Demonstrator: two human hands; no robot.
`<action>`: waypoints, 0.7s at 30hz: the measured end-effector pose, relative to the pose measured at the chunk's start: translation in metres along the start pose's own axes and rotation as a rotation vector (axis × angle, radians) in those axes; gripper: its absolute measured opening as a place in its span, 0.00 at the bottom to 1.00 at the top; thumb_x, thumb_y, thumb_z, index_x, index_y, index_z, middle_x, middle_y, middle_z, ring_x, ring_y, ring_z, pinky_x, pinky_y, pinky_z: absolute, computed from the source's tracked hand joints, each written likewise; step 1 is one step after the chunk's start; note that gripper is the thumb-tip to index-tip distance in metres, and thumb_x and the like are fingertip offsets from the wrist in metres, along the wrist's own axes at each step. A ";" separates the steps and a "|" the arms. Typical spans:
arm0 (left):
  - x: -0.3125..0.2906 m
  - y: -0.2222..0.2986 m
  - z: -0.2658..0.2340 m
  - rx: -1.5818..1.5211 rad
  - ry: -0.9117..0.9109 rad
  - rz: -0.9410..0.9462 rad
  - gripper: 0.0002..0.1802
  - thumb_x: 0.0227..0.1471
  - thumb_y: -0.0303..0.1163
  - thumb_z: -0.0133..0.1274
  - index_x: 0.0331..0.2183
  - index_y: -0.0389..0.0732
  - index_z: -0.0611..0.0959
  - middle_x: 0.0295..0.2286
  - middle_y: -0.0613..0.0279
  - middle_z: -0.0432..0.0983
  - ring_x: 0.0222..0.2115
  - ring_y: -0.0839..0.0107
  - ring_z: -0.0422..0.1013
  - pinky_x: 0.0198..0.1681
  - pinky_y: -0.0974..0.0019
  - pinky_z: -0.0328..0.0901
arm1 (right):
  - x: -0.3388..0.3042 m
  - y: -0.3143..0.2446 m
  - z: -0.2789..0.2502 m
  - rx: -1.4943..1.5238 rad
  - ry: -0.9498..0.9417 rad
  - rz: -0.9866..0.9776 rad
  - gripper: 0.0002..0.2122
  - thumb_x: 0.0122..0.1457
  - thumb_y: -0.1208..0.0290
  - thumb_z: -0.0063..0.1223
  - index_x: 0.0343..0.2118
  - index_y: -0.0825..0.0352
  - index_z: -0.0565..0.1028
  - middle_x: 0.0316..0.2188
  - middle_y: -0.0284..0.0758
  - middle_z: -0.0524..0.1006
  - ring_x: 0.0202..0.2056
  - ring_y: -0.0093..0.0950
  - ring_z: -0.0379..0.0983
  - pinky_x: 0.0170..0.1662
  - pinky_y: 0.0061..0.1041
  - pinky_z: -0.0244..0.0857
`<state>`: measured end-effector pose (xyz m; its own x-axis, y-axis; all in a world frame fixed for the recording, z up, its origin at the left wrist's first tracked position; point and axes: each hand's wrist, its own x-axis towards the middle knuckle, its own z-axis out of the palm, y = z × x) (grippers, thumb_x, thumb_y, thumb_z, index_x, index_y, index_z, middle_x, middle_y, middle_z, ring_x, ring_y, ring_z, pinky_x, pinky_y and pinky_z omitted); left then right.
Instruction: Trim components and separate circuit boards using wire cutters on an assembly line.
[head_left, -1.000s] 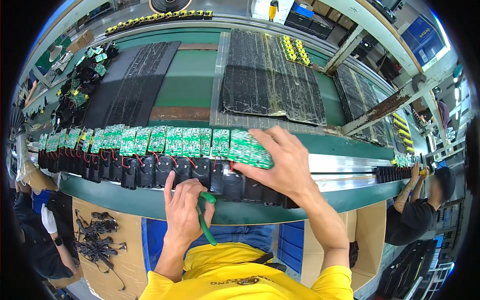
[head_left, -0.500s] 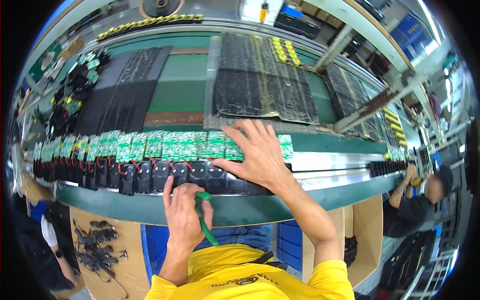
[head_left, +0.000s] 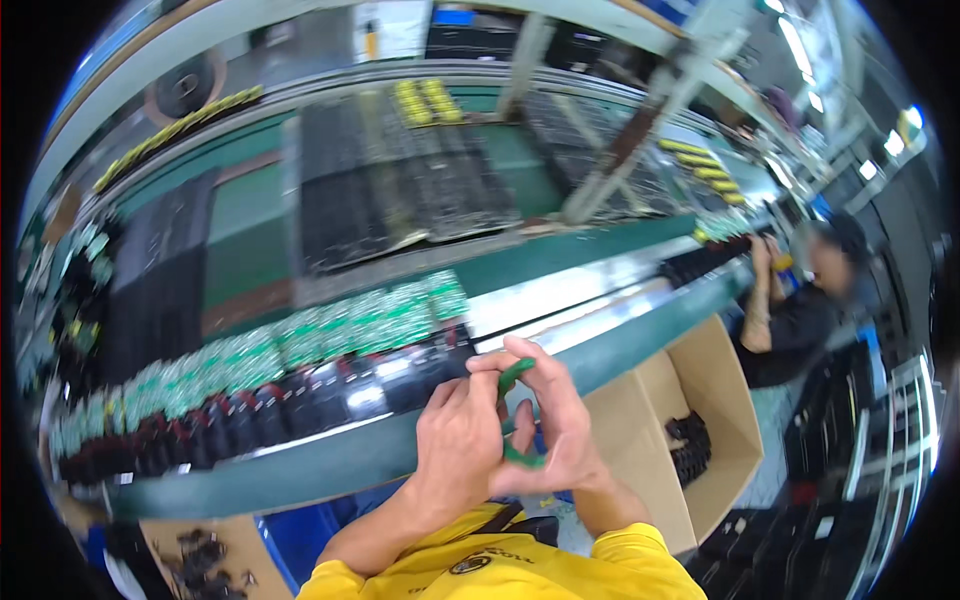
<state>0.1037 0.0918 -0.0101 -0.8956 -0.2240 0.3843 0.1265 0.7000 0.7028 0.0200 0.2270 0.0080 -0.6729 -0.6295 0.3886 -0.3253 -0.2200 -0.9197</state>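
Both of my hands meet in front of the bench edge, just right of the end of the row. My left hand [head_left: 455,435] is closed around green-handled pliers [head_left: 522,458], whose jaws are hidden. Around the two curved handles, my right hand [head_left: 562,425] is open with its fingers apart; whether it grips them is blurred. To the left stretches a long row of green circuit boards [head_left: 325,325], joined by red wires to black plastic cases [head_left: 330,395] along the front edge.
Black mats [head_left: 395,180] lie on the green bench behind the row, with yellow-wrapped parts [head_left: 428,103] on one. An open cardboard box [head_left: 640,440] holding black parts stands at right. Farther right works a person in black [head_left: 790,320]. A slanting metal post [head_left: 620,160] rises beyond.
My view has swung right. My right hand has left the boards and come to the pliers beside my left hand. Both hands are now together near the row's right end.
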 end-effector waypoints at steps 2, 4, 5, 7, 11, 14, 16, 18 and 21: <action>0.020 0.011 0.010 0.157 -0.137 0.162 0.23 0.55 0.37 0.71 0.47 0.37 0.82 0.41 0.51 0.81 0.43 0.50 0.77 0.65 0.45 0.67 | -0.011 0.013 -0.029 0.104 0.306 0.090 0.26 0.68 0.63 0.63 0.65 0.66 0.73 0.54 0.47 0.82 0.53 0.39 0.80 0.58 0.34 0.73; 0.043 0.013 0.025 0.272 -0.108 0.305 0.21 0.57 0.40 0.70 0.45 0.37 0.84 0.42 0.51 0.81 0.45 0.49 0.76 0.69 0.42 0.64 | -0.025 0.025 -0.069 0.138 0.488 0.115 0.21 0.69 0.68 0.60 0.62 0.65 0.75 0.52 0.46 0.82 0.51 0.38 0.80 0.56 0.33 0.73; 0.054 0.004 0.032 0.308 -0.014 0.361 0.19 0.59 0.40 0.69 0.44 0.37 0.85 0.43 0.51 0.81 0.47 0.49 0.76 0.71 0.40 0.62 | -0.036 0.032 -0.096 0.244 0.496 0.127 0.17 0.69 0.70 0.58 0.59 0.65 0.75 0.50 0.45 0.82 0.49 0.36 0.79 0.54 0.31 0.72; 0.068 -0.021 0.037 0.424 -0.061 0.382 0.16 0.59 0.38 0.67 0.43 0.37 0.86 0.44 0.50 0.80 0.48 0.49 0.75 0.72 0.40 0.62 | -0.056 0.043 -0.149 0.466 0.497 0.146 0.11 0.70 0.74 0.54 0.54 0.64 0.75 0.45 0.42 0.81 0.44 0.32 0.77 0.48 0.28 0.70; 0.072 -0.065 0.042 0.518 -0.131 0.385 0.11 0.60 0.34 0.66 0.41 0.38 0.85 0.44 0.50 0.78 0.49 0.48 0.74 0.73 0.40 0.63 | -0.061 0.042 -0.190 0.337 0.574 0.199 0.06 0.72 0.74 0.52 0.48 0.63 0.75 0.37 0.38 0.79 0.36 0.26 0.72 0.40 0.24 0.65; 0.069 -0.066 0.038 0.450 -0.070 0.377 0.12 0.55 0.29 0.65 0.41 0.38 0.84 0.43 0.50 0.76 0.46 0.49 0.71 0.69 0.42 0.64 | -0.056 0.042 -0.211 0.096 0.653 0.260 0.04 0.74 0.73 0.52 0.46 0.63 0.76 0.32 0.34 0.77 0.31 0.22 0.69 0.35 0.22 0.61; 0.069 -0.063 0.031 0.440 -0.094 0.320 0.12 0.53 0.27 0.64 0.40 0.38 0.82 0.43 0.50 0.76 0.45 0.49 0.71 0.68 0.43 0.64 | -0.044 0.042 -0.228 -0.048 0.691 0.294 0.03 0.75 0.71 0.52 0.44 0.63 0.77 0.29 0.32 0.76 0.27 0.21 0.67 0.32 0.20 0.60; 0.065 -0.060 0.023 0.433 -0.115 0.257 0.13 0.51 0.25 0.63 0.39 0.39 0.80 0.43 0.50 0.76 0.45 0.50 0.70 0.66 0.45 0.65 | -0.032 0.043 -0.246 -0.191 0.720 0.329 0.05 0.76 0.69 0.53 0.42 0.63 0.78 0.25 0.30 0.75 0.24 0.19 0.65 0.30 0.19 0.59; 0.057 -0.064 0.006 0.439 -0.113 0.226 0.13 0.49 0.24 0.63 0.39 0.39 0.78 0.43 0.51 0.75 0.44 0.50 0.70 0.65 0.45 0.64 | -0.019 0.054 -0.277 -0.294 0.738 0.324 0.07 0.76 0.66 0.58 0.41 0.63 0.79 0.22 0.25 0.74 0.22 0.17 0.64 0.27 0.19 0.58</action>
<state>0.0420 0.0384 -0.0376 -0.9103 0.0238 0.4132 0.1530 0.9469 0.2826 -0.1685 0.4336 -0.0337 -0.9892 0.0405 0.1406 -0.1329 0.1531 -0.9792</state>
